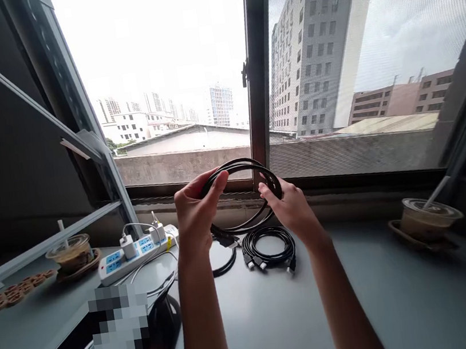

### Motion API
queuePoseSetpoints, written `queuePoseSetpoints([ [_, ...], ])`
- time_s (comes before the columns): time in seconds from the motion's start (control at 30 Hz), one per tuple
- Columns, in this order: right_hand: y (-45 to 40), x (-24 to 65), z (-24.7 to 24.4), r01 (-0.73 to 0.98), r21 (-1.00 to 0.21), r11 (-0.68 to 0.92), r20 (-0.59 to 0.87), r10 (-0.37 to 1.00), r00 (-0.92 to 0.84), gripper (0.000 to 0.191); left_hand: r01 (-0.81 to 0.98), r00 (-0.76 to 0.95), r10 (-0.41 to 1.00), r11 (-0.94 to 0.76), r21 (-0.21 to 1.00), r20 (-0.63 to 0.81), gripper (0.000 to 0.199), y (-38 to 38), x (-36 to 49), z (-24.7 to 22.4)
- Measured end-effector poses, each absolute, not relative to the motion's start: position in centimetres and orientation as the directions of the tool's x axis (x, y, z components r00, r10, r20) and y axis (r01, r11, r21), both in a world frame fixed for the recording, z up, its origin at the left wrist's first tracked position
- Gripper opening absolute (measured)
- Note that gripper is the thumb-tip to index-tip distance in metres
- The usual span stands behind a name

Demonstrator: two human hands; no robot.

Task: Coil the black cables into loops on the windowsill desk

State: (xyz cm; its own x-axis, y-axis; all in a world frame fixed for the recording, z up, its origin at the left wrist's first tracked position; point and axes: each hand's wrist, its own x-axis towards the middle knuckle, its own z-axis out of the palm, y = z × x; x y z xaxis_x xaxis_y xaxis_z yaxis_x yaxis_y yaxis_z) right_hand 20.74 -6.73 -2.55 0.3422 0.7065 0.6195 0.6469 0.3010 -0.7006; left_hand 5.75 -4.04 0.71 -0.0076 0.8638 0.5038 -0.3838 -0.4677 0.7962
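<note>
A black cable [245, 164], wound in a loose loop, is held up above the table in front of the window. My left hand [198, 207] grips the left side of the loop, thumb on top. On the loop's right side my right hand [290, 204] is closed round the strands. A dark connector [226, 240] hangs at the lower left of the loop. Below and behind lies a coiled black cable [269, 248] with several plugs at its front edge. Another black cable [227, 265] lies to its left, partly hidden by my left hand and forearm.
On the grey table [262, 320], a white power strip [140, 254] with chargers stands at the left. Iced drinks stand at the far left [71, 255] and right [428, 219]. White wires and a dark object, partly pixelated, lie at lower left. A metal frame [100, 141] rises at left.
</note>
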Motion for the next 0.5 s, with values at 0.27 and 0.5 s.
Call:
queuePoseSetpoints([
  [0.27,-8.0,20.2,-2.0,0.643,-0.651,0.403,0.718,0.602,0.349,0.052,-0.509,-0.031,0.865,-0.445,0.737,0.501,0.025,-4.2,5.5,0.8],
  [0.5,-8.1,20.3,-2.1,0.346,-0.816,0.463,0.559,0.785,0.266,0.064,-0.649,0.286,0.858,-0.154,0.745,0.426,0.025,-4.5,4.4,1.3],
])
